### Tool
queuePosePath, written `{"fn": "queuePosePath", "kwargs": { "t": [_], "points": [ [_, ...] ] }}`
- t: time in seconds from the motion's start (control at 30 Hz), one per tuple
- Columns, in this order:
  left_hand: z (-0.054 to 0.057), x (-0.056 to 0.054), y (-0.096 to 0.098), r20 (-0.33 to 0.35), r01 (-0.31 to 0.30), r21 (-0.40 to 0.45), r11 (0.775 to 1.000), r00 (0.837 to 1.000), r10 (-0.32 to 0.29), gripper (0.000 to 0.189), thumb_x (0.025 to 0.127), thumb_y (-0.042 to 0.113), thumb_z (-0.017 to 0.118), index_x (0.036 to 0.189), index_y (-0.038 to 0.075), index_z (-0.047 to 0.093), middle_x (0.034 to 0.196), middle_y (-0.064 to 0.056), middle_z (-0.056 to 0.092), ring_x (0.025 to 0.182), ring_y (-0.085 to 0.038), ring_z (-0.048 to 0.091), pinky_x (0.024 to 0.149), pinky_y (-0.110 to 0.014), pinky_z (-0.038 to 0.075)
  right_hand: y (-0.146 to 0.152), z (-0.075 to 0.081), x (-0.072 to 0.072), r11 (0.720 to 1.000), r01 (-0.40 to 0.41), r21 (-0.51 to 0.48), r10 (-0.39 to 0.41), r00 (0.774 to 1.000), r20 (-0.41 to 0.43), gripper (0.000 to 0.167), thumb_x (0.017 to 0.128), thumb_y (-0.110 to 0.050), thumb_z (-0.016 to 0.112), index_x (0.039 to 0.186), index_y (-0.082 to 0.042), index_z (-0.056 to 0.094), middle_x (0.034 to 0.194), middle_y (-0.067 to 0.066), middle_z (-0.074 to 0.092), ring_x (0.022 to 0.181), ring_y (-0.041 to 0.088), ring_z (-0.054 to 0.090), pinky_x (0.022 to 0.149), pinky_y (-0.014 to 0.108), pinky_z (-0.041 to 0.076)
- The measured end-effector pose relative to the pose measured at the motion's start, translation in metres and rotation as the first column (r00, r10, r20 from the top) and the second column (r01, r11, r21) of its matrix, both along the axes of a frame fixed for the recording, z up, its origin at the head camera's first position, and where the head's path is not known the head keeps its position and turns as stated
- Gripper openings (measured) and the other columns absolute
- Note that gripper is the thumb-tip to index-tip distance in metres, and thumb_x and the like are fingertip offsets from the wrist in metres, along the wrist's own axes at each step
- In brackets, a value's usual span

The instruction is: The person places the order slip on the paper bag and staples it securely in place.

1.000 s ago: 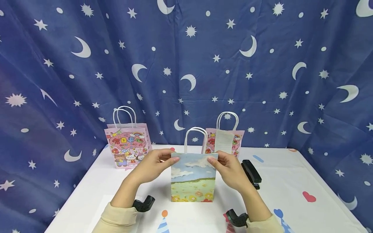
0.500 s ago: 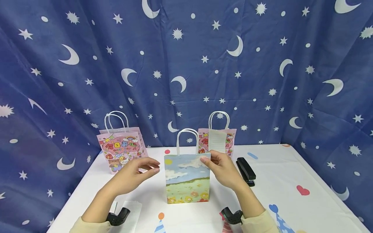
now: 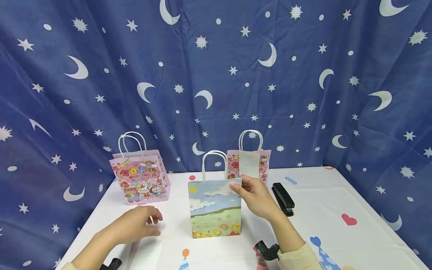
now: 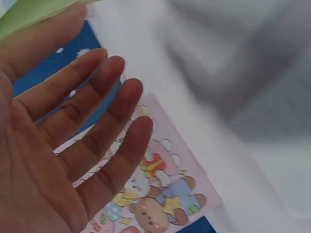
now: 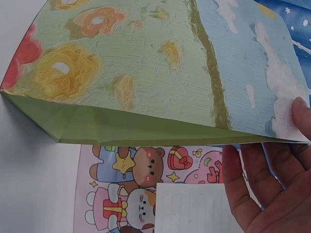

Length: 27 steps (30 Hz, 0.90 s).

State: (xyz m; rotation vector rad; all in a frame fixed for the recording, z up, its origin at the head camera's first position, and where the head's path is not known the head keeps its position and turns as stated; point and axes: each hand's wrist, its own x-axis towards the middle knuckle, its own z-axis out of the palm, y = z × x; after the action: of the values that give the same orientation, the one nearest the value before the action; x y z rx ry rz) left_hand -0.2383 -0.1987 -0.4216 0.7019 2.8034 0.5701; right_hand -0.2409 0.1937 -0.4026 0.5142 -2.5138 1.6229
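Note:
A paper gift bag (image 3: pixel 216 210) with a painted flower meadow and white twisted handles stands upright at the middle of the table. My right hand (image 3: pixel 256 197) pinches its top right corner, thumb on the front; the right wrist view shows the fingers (image 5: pixel 243 179) behind the edge and a folded green side panel (image 5: pixel 121 127). To the left, apart from the bag, my left hand (image 3: pixel 135 223) holds nothing, its fingers loosely bent. It is over the table near white paper strips (image 3: pixel 146 255). In the left wrist view its palm (image 4: pixel 39 160) shows with the fingers spread.
A pink cartoon gift bag (image 3: pixel 140 182) stands at the back left. Behind the right hand is another pink bag (image 3: pixel 232 167) with a lined paper slip (image 3: pixel 249 165) on its front. A black stapler (image 3: pixel 282 198) lies to the right. A blue star-and-moon curtain (image 3: pixel 216 75) hangs behind.
My left hand has let go of the meadow bag's top left corner and moved left and down toward the white paper strips. The right hand keeps its pinch on the bag.

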Motion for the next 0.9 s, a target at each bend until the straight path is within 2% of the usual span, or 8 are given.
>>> {"fn": "queuePosePath", "kwargs": {
  "t": [0.23,0.33,0.53,0.77,0.9],
  "points": [
    [-0.013,0.009,-0.011,0.024,-0.05,-0.134,0.99,0.998,0.054,0.039,0.069,0.024,0.095,0.098,0.025,0.068,0.091,0.011,0.06,0.081,-0.008,0.05,0.075,-0.035,0.047,-0.001,-0.001,-0.001,1.0,-0.012,-0.003,0.012,1.0,0.006,0.025,0.104,-0.032,0.063,0.094,-0.01,0.067,0.085,0.004,0.065,0.076,0.02,0.056,0.066,0.025,0.042],
    [-0.015,0.011,-0.014,0.008,-0.03,-0.157,0.987,0.999,0.032,0.042,0.066,0.019,0.095,0.096,0.025,0.066,0.091,0.011,0.057,0.081,-0.008,0.049,0.076,-0.037,0.048,-0.001,-0.002,-0.001,1.0,-0.012,-0.003,0.012,1.0,0.003,0.024,0.104,-0.031,0.063,0.094,-0.01,0.067,0.086,0.004,0.066,0.076,0.019,0.056,0.066,0.025,0.042],
    [-0.018,0.011,-0.015,-0.018,0.014,-0.166,0.986,1.0,-0.017,0.042,0.065,0.016,0.094,0.092,0.026,0.063,0.087,0.011,0.05,0.079,-0.005,0.045,0.073,-0.033,0.044,-0.001,-0.001,-0.001,1.0,-0.01,-0.002,0.01,1.0,0.0,0.026,0.104,-0.032,0.063,0.092,-0.009,0.065,0.082,0.003,0.061,0.074,0.021,0.055,0.063,0.025,0.04],
    [-0.02,0.012,-0.016,0.001,0.01,-0.153,0.988,1.0,-0.01,0.041,0.065,0.015,0.094,0.087,0.025,0.061,0.083,0.009,0.048,0.076,-0.004,0.043,0.07,-0.03,0.04,0.0,-0.001,0.0,1.0,-0.011,-0.003,0.012,1.0,0.015,0.023,0.105,-0.032,0.063,0.099,-0.01,0.068,0.095,0.005,0.072,0.081,0.017,0.062,0.072,0.026,0.048],
    [-0.021,0.011,-0.016,0.004,0.011,-0.147,0.989,1.0,-0.01,0.042,0.066,0.015,0.094,0.087,0.024,0.059,0.083,0.009,0.048,0.076,-0.004,0.043,0.069,-0.029,0.039,0.0,-0.001,0.0,1.0,-0.005,0.002,0.005,1.0,0.013,0.023,0.105,-0.032,0.062,0.099,-0.01,0.067,0.093,0.004,0.071,0.08,0.017,0.06,0.07,0.026,0.046]
  ]
}}
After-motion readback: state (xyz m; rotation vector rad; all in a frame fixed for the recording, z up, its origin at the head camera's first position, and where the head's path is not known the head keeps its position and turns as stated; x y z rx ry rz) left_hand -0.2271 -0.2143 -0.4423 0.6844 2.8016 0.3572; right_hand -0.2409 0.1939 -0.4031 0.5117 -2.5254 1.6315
